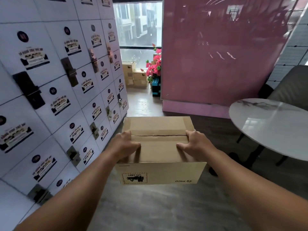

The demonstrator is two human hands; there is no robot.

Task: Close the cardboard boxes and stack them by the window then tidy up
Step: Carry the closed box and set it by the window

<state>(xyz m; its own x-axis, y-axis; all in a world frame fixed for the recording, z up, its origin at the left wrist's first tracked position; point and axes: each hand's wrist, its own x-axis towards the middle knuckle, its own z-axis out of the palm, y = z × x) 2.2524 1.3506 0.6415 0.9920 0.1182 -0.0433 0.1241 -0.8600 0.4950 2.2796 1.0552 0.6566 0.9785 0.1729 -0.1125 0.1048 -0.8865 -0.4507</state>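
A brown cardboard box point(158, 145) with its top flaps closed is carried in front of me above the floor. My left hand point(124, 145) grips its left side, thumb lying on the top flap. My right hand point(194, 144) grips its right side, thumb on the top too. The near face carries a PICO mark and a UN 3481 label, both upside down. Far ahead, several closed cardboard boxes point(135, 75) stand stacked on the floor below the window point(139, 30).
A wall of white lockers point(58, 97) runs along the left. A pink panel point(216, 55) stands on the right, pink flowers point(154, 65) and a blue-black crate point(155, 88) beside it. A round marble table point(270, 127) and a dark chair point(291, 87) are at right.
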